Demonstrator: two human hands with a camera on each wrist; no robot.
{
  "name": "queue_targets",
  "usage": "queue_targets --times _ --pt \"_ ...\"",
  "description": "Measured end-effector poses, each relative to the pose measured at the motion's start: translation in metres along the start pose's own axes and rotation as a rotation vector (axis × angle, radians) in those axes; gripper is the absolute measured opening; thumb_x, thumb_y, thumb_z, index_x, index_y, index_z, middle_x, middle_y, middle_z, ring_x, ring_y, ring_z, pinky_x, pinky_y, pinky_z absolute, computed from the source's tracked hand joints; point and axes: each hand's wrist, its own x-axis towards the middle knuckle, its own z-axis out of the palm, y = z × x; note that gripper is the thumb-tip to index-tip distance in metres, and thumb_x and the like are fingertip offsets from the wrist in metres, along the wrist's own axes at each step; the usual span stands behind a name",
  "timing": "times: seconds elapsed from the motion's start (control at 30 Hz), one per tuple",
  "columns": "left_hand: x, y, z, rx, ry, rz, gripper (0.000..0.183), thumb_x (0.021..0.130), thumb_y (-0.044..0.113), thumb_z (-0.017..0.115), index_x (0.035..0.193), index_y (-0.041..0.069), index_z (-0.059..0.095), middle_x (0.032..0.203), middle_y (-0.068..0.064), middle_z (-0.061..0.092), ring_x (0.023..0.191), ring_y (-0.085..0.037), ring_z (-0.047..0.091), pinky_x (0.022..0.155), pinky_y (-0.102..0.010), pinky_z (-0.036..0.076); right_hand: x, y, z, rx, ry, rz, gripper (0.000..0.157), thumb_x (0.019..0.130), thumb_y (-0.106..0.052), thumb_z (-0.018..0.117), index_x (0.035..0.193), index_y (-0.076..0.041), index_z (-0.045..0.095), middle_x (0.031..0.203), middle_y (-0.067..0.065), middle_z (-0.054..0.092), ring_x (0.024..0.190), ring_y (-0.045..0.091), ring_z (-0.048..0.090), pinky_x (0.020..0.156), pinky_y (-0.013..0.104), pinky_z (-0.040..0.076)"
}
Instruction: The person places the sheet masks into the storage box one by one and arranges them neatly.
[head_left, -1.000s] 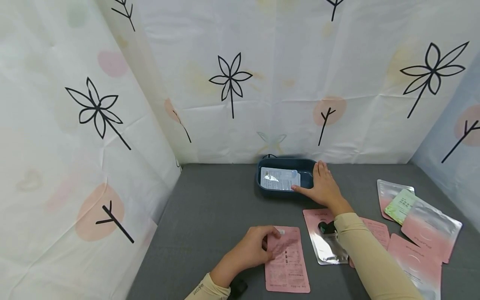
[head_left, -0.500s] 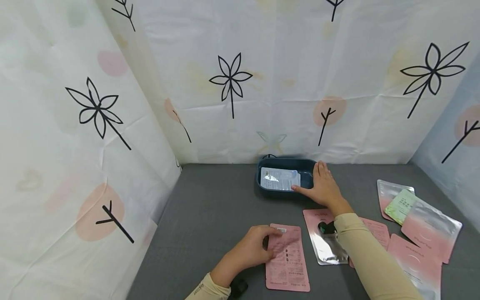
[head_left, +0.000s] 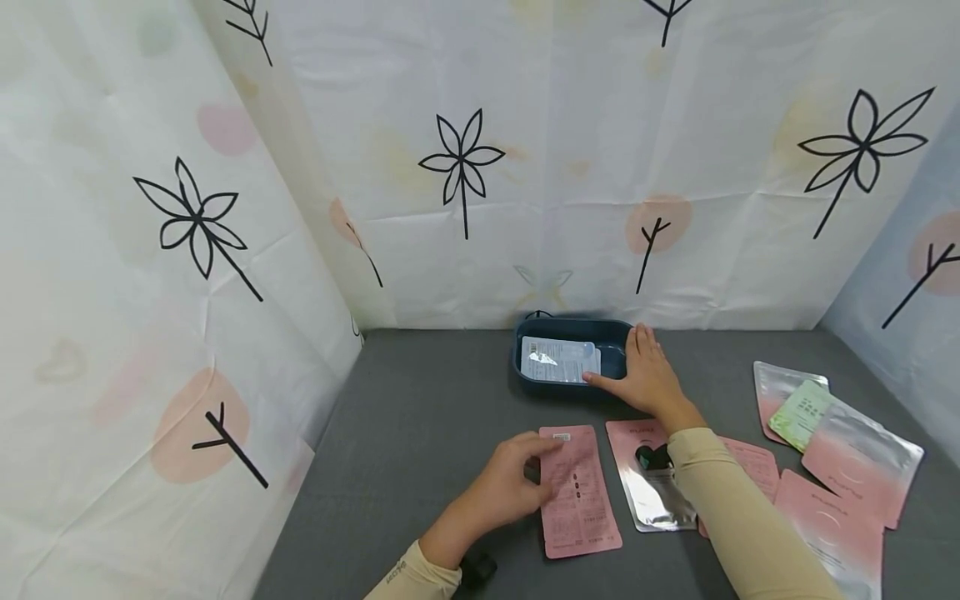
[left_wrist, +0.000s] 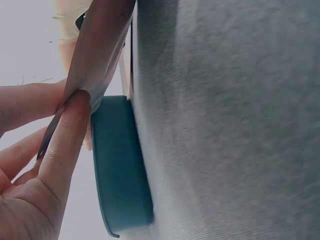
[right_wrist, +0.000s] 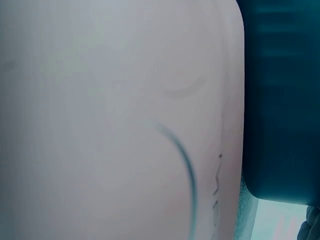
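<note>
Pink packet (head_left: 583, 504): thin, rectangular (dark print across).

Pinches a thin packet (left_wrist: 100, 47) in the left hand (left_wrist: 52, 170), with a teal container (left_wrist: 120, 165) beyond that hand and a grey surface (left_wrist: 235, 125) below.

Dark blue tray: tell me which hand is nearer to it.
The right. The right hand rests against the right end of the tray; the left hand is apart from it, on its near side, pinching a pink packet.
</note>
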Motion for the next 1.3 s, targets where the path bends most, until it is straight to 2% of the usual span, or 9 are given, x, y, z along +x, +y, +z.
queue_targets --times 0.23,0.57,0.77,1.0,1.17,1.3 --pt "0.005 0.004 -0.007 -0.078 0.068 -0.001 0.06 0.089 -0.011 0.077 0.145 0.005 0.065 0.122 -0.01 0.068 0.101 -0.013 0.071 0.074 -0.018 0.062 0.0 0.002 0.003 -0.001 -0.001 0.003 0.136 0.088 -0.082 0.061 0.164 0.015 0.004 0.174 0.035 0.0 0.163 0.052 -0.001 0.131 0.066 0.007" --pt "0.017 0.009 -0.032 -0.081 0.217 0.059 0.063 0.086 -0.012 0.078 0.146 0.0 0.062 0.123 -0.016 0.067 0.102 -0.029 0.074 0.076 -0.023 0.064 0.002 0.002 0.003 -0.008 0.001 0.011 0.136 0.088 -0.082 0.062 0.164 0.015 0.005 0.174 0.035 0.0 0.163 0.051 -0.002 0.132 0.066 0.006" --pt "0.024 0.004 -0.047 -0.125 0.341 0.048 0.062 0.086 -0.012 0.078 0.145 -0.001 0.062 0.122 -0.018 0.066 0.104 -0.033 0.075 0.081 -0.031 0.066 0.001 0.002 0.003 -0.006 -0.003 0.015 0.137 0.087 -0.083 0.062 0.164 0.015 0.005 0.174 0.035 0.0 0.163 0.051 -0.002 0.131 0.067 0.006" --pt "0.037 0.002 -0.059 -0.151 0.444 0.039 0.062 0.087 -0.013 0.077 0.146 0.0 0.062 0.12 -0.02 0.064 0.106 -0.036 0.075 0.08 -0.029 0.066 0.002 0.003 0.003 -0.006 0.009 0.013 0.137 0.087 -0.083 0.063 0.164 0.015 0.005 0.174 0.035 0.001 0.163 0.052 0.0 0.131 0.067 0.007" --pt "0.046 0.002 -0.065 -0.187 0.508 0.045 0.062 0.088 -0.012 0.077 0.147 0.0 0.061 0.12 -0.021 0.063 0.105 -0.038 0.075 0.08 -0.033 0.067 0.002 0.003 0.003 0.001 0.013 0.008 0.136 0.087 -0.082 0.063 0.164 0.014 0.005 0.175 0.034 0.001 0.163 0.052 0.0 0.131 0.067 0.007" --pt "0.051 0.002 -0.066 -0.179 0.587 0.03 0.061 0.089 -0.01 0.076 0.147 -0.002 0.06 0.122 -0.022 0.064 0.103 -0.037 0.076 0.083 -0.037 0.066 0.003 0.003 0.003 -0.007 0.004 0.008 0.136 0.087 -0.082 0.062 0.165 0.013 0.004 0.175 0.034 0.0 0.163 0.051 -0.001 0.132 0.066 0.006"
